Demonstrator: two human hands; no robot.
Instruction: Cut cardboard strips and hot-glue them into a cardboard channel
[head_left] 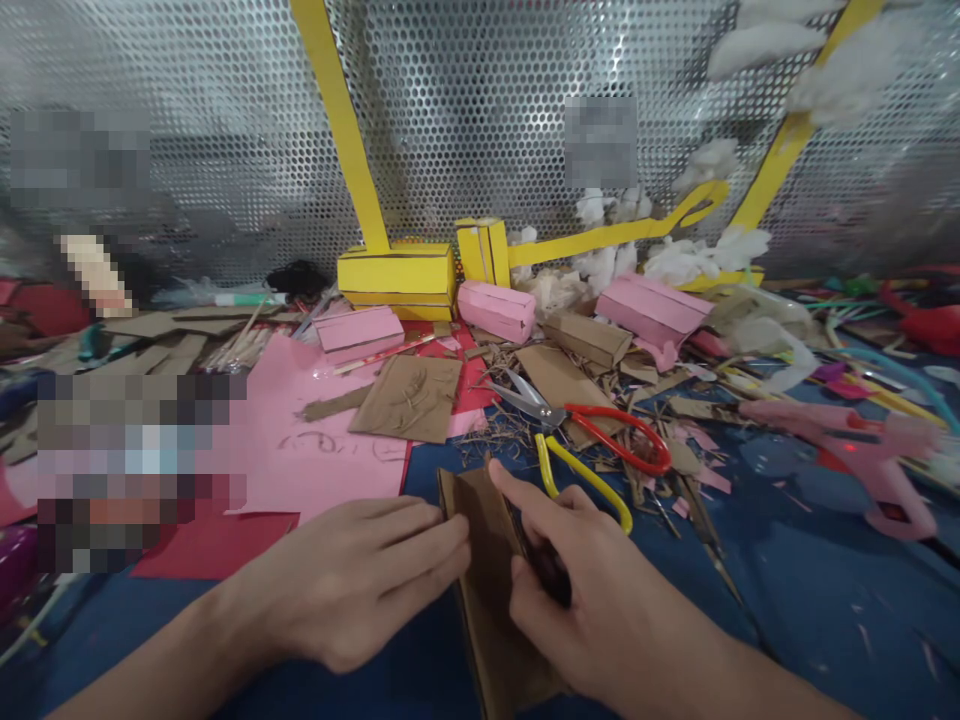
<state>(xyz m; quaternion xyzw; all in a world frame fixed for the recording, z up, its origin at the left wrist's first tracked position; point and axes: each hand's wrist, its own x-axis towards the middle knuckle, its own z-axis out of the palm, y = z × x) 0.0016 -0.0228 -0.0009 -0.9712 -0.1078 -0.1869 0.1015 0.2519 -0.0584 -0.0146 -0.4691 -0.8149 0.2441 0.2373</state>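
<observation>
A folded piece of brown cardboard (491, 580) lies in front of me, its long sides running away from my body. My left hand (375, 575) holds its left edge, fingers bent over the side and thumb hidden. In my right hand (592, 580) is a knife (551, 570) with a dark handle; my index finger stretches forward along it over the cardboard's right side. The blade is mostly hidden by my fingers. Just beyond the right hand, scissors (551, 415) with one red and one yellow handle lie with their blades apart.
Cardboard scraps (409, 395) and shavings litter the blue table (825, 620). Pink paper (300, 450) lies left, a pink glue gun (862, 450) right. Yellow boxes (397, 280) and pink boxes (495, 310) stand before a perforated metal panel (480, 120). White fluff (697, 255) sits at the back right.
</observation>
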